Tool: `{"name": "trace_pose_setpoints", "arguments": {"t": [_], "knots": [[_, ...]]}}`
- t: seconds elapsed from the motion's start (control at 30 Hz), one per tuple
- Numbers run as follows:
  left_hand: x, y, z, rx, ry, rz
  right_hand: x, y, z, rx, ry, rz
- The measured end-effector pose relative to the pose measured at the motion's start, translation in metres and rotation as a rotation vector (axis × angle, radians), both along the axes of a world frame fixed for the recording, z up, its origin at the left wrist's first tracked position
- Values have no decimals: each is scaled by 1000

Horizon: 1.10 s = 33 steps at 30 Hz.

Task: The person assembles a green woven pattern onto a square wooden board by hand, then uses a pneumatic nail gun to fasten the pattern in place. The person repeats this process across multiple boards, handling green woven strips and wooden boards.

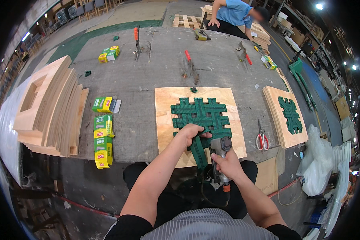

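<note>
Stapler (221,145) in right hand (230,164), yellow-green cartons (103,127)

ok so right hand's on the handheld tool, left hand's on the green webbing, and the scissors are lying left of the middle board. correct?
One error: the scissors lie right of the middle board, as the head view shows. The right hand is on the handheld tool and the left hand on the green webbing.

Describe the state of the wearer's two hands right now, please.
Left hand: closed, holding a green strap.
Right hand: closed, holding a grey staple gun.
</note>
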State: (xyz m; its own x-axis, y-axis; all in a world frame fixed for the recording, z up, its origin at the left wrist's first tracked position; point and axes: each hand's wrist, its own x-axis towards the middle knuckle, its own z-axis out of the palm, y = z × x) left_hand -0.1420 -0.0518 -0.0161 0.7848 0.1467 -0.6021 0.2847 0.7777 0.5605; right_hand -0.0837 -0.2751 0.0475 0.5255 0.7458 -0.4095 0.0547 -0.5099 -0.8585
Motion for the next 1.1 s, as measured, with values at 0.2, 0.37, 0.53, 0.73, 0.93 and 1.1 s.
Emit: {"name": "trace_pose_setpoints", "arguments": {"t": [0.2,0.37,0.53,0.73,0.93,1.1], "knots": [[-1,0,-4,2,-50,-19,-5,2,-3,23,4,13],[-3,-1,-2,-7,-32,-19,-8,2,-6,10,-10,6],[-4,0,-2,0,-56,-8,-12,5,-9,20,-90,61],[-5,-7,3,139,-26,-20,3,-8,-12,169,175,-92],[-24,-74,-17,1478,70,58,64,-37,-17,234,319,-429],[-42,-119,-14,1856,20,128,136,-24,-22,276,455,-470]]}}
